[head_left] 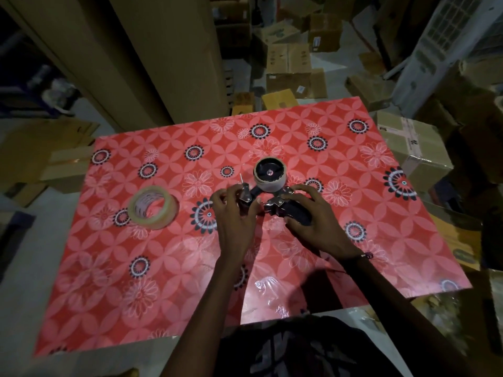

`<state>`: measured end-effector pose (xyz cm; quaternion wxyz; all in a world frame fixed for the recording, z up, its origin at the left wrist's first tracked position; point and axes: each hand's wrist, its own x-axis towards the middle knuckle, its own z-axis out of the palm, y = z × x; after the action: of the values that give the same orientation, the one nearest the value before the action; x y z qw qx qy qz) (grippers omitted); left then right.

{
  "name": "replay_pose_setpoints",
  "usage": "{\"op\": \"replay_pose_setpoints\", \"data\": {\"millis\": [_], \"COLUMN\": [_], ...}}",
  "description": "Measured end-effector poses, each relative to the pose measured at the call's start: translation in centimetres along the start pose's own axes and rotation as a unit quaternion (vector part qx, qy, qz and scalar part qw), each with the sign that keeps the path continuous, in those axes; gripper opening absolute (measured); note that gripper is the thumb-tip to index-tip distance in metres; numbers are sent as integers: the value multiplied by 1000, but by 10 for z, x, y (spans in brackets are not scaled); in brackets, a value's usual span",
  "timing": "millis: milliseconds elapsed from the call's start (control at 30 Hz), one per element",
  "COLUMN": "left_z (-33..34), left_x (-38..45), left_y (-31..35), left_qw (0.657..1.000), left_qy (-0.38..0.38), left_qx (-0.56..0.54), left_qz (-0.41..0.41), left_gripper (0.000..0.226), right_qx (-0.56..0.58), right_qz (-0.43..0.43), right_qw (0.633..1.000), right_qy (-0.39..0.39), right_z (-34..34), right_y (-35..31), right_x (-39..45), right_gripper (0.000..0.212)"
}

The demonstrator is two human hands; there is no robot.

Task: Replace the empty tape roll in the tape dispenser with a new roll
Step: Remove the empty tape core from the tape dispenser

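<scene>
- A tape dispenser (pixel 268 198) is seen lying on its side near the centre of a table (pixel 367 273) covered w/ a red floral-print sheet, in a dim storeroom.
- The left hand (pixel 234 213) is placed on the dispenser's metal front end; fingers are curled loosely round the bracket, thumb tip resting by the metal plate. How firmly it is gripped can't be told.
- The right hand (pixel 310 213) is closed over the black handle, w/ fingertips pressed on the far side and the thumb tucked under the near edge. A thin cord is worn at that wrist.
- An empty tape roll (pixel 269 176), a bare pale cardboard core, is still seated on the dispenser's black hub, just beyond both hands; neither hand is touching it.
- A new roll (pixel 153 208) of clear tape is lying on the sheet to the left, tilted slightly, well apart from the dispenser and from the left hand.
- Cardboard boxes (pixel 290 69) are stacked and scattered on the floor beyond the table, w/ more at the right edge; a tall brown panel is leaning at upper left.
- A dark printed shirt is visible at bottom of frame.
</scene>
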<state>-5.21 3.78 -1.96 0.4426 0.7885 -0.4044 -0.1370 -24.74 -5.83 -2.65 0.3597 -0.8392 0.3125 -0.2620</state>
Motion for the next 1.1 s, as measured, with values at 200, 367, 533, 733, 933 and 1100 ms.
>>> {"op": "replay_pose_setpoints", "data": {"millis": [200, 367, 533, 733, 933, 1100], "left_z": [-6, -22, -49, -70, -80, -87], "left_x": [7, 14, 28, 34, 31, 32], "left_y": [-12, -22, -27, -50, -69, -72], "left_qw": [998, 996, 994, 994, 992, 987], "left_qy": [-61, -65, -74, -62, -51, -47], "left_qx": [-3, -56, -82, -83, -117, -151], "left_qz": [33, 21, 12, 19, 10, 16], "left_gripper": [34, 30, 47, 52, 55, 52], "right_qx": [-24, -71, -84, -69, -111, -131], "right_qz": [15, 17, 22, 110, 208, 184], "right_qw": [999, 997, 996, 988, 965, 966], "right_qy": [20, 37, 33, 88, 117, 125], "right_z": [9, 17, 28, 47, 63, 67], "right_y": [-7, -30, -55, -83, -103, -116], "right_x": [2, 3, 16, 32, 52, 60], "right_gripper": [56, 48, 67, 79, 86, 71]}}
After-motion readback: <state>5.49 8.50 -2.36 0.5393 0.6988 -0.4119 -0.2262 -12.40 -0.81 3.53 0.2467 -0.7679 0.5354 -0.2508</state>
